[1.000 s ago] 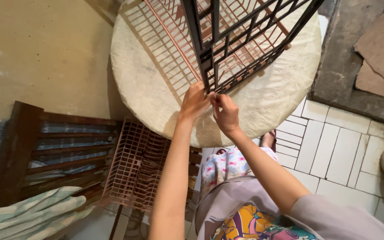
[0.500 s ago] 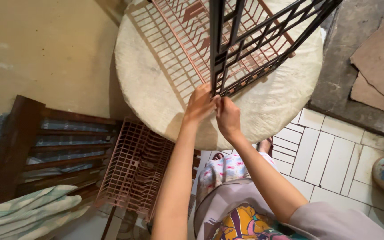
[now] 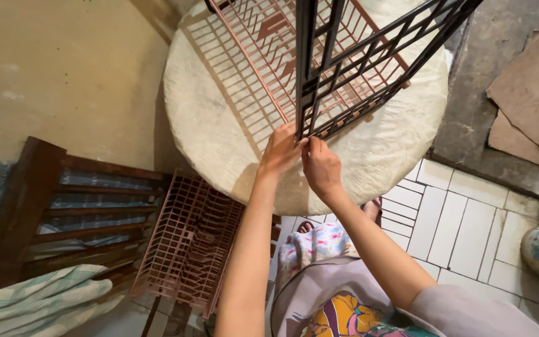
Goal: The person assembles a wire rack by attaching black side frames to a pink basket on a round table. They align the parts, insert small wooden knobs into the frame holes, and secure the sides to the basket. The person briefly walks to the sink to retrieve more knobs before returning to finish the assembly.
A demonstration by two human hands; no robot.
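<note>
So both hands were up at the bottom corner of the black metal frame (image 3: 369, 62), the upright one standing on the round stone table (image 3: 219, 125). Left hand (image 3: 280, 151) had its fingers curled narrow around the corner post from the left, right hand (image 3: 321, 166) was pinched in tight right next to it, fingertips touching the same spot. Whether either one had something small pinched between the fingers, I couldn't tell, too tiny to make out.

Compared with a second before, the hands hadn't really left that corner at all. What changed was mostly the view tipping forward a bit, so more of the table and the frame filled the top. The hands looked slightly closer together than before, thumbs nearly meeting at the joint. To me that read as fiddly work going on at that 1 joint, not a grab or a lift.

The pink wire rack (image 3: 263, 56) lay flat on the table just behind and under the frame, touching it as far as I could see. A 2nd pink rack (image 3: 188, 249) leaned below the table's near edge, beside the dark wooden bench (image 3: 51, 206) to the left of the table. A striped cloth (image 3: 32, 306) sat lower left of that. White floor tiles (image 3: 456, 224) ran to the right under the table edge
</note>
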